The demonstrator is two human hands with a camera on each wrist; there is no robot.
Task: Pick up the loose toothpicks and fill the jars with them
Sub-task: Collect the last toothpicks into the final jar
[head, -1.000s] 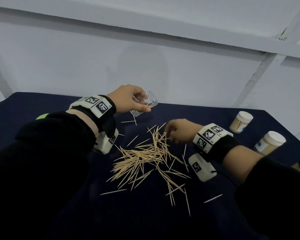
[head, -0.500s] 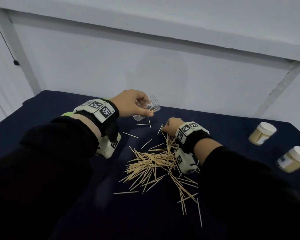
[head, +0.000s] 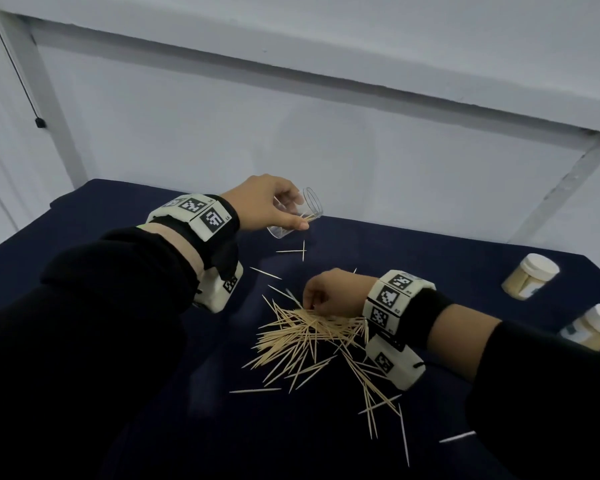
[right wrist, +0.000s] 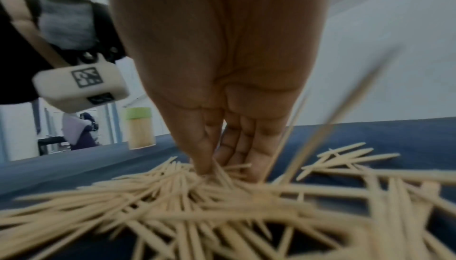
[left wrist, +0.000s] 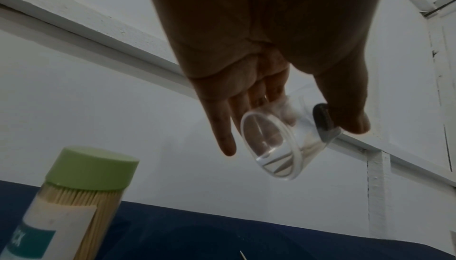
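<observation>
Risks first. A pinch taken from the middle of the toothpicks [head: 312, 337] is likely to catch crossed sticks; some would be dragged out sideways and dropped on the cloth [head: 153, 427] short of the jar [head: 297, 216]. Several sticks are seen already tipped up near the right wrist camera, so flicking and further scatter is judged possible if the lift is quick. The jar is tilted with its mouth up and to the right, clear of the cloth; a bundle fed in crooked could jam across the mouth, and if the jar were tipped further the few sticks inside could slide out. The smooth clear wall could also slip, being held only at the fingertips. Fingers next. The right hand [head: 333, 289] is set down on the far edge of the heap, thumb and fingers [right wrist: 204, 157] drawn close together with tips buried among the sticks, a pinch being closed on a small bunch; how many are caught cannot be told. The left hand [head: 260, 202] is held above the cloth behind the heap, thumb [left wrist: 345, 108] on one side of the jar and fingers on the other, the little finger straight and free of it. Two capped jars [head: 530, 275] stand well apart at the right edge, a green-capped one [left wrist: 74, 196] near the left wrist.
</observation>
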